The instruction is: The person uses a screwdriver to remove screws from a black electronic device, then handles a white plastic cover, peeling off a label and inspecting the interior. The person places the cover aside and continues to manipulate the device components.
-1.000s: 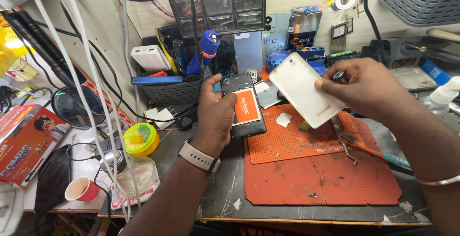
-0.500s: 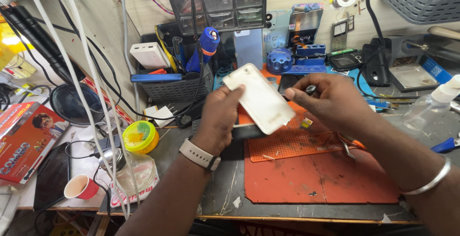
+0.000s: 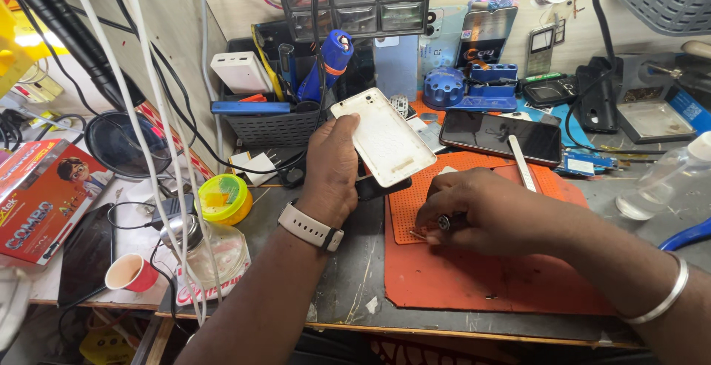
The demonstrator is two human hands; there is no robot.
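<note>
Left hand (image 3: pixel 335 169) fingers grip smooth white phone cover (image 3: pixel 382 145); right hand (image 3: pixel 481 217) fingers pinched on ribbed orange mat (image 3: pixel 474 276)

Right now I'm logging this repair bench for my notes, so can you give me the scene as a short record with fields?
Left hand: left hand holds a white phone back cover over a dark phone
Right hand: right hand rests fingertips down on the orange mat, pinching something too small to tell
Wrist: white watch on the left
Nearby: black phone lying flat, yellow tub, red cup
Surface: grey workbench
</note>
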